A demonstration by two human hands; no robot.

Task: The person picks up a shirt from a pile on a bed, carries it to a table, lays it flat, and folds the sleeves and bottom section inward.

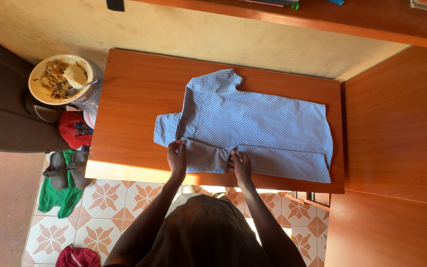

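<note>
A light blue dotted shirt lies flat on a brown wooden table, its collar toward the far left and one sleeve folded over the near side. My left hand pinches the left end of that folded sleeve. My right hand presses the sleeve's right end against the shirt body. Both hands rest near the table's front edge.
A yellow plate of food with a spoon sits on a container left of the table. On the patterned tile floor lie grey shoes, green cloth and red cloth. A wooden cabinet stands to the right.
</note>
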